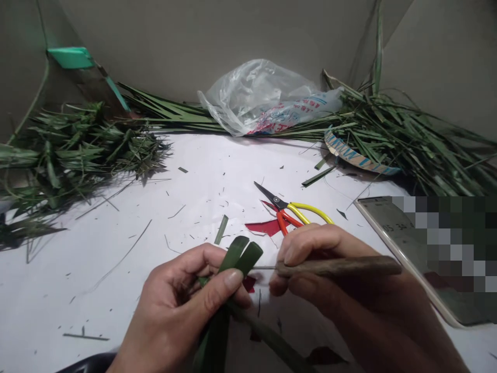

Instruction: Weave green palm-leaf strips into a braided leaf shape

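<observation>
My left hand [182,295] pinches a folded green leaf strip [235,254], thumb on its near side. Two short looped ends stick up above the thumb, and long tails hang down toward me. My right hand [330,280] grips an awl by its brown wooden handle [337,266]. The awl's thin metal shaft [264,268] points left and meets the leaf strip beside my left thumb; its tip is hidden by the leaf. Just beyond my right hand lie scissors [285,207] with one yellow and one orange handle, over a red scrap [267,227].
A phone [388,248] lies at the right. Leaf bundles [427,140] fill the back right, with a clear plastic bag [264,98] at the back middle. Several woven leaf pieces [77,150] are piled at the left. Small leaf scraps dot the white surface [128,290].
</observation>
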Demonstrator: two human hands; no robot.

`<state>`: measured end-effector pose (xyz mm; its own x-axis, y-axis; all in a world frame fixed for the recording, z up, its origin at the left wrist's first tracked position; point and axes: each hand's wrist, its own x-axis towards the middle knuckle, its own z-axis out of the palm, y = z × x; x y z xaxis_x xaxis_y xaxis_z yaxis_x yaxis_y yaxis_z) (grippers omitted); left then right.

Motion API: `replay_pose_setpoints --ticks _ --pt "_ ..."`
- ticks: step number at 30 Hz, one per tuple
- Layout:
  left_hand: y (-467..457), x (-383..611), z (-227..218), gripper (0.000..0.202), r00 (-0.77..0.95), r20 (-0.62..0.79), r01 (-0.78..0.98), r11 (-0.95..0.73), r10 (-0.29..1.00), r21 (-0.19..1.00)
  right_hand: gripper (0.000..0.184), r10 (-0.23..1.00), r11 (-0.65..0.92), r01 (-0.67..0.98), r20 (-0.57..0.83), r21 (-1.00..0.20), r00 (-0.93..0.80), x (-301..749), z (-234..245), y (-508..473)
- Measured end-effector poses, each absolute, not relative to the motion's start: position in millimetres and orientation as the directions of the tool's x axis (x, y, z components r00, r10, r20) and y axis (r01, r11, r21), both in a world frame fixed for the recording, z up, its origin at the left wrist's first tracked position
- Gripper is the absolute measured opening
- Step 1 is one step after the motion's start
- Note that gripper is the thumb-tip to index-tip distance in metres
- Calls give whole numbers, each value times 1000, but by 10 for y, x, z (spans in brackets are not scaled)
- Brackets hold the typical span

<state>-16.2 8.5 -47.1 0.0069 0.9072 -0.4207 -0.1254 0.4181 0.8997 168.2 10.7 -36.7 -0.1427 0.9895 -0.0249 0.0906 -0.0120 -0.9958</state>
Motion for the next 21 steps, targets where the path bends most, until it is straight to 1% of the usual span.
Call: replay_pose_setpoints --ticks 3,5,8,11,14,17,21 --pt "93 -148 -457 21 -5 -412 -114 409 911 905 10 998 36 83 32 -996 -47 1685 -358 99" --pt "93 -148 -462 23 -3 -408 -106 405 913 908 9 998 58 56 56 -997 -35 1671 -363 85" --pt "79 -165 -495 22 5 -444 -132 440 896 888 7 996 2 -24 4 -1000 -84 1620 -387 74" --pt "69 -194 -539 22 61 -481 -161 484 875 860 7 990 -65 -109 -50 -992 -131 1584 -417 80" --pt "80 -222 -560 20 86 -473 -172 481 877 860 5 983 -62 -161 -32 -985 -182 1591 -437 93" --pt "96 -242 -548 17 116 -443 -166 457 889 874 12 973 -60 -199 -13 -978 -230 1607 -431 116" --pt "88 -243 -530 15 151 -454 -170 476 878 863 11 963 -111 -208 -53 -972 -264 1600 -387 141"
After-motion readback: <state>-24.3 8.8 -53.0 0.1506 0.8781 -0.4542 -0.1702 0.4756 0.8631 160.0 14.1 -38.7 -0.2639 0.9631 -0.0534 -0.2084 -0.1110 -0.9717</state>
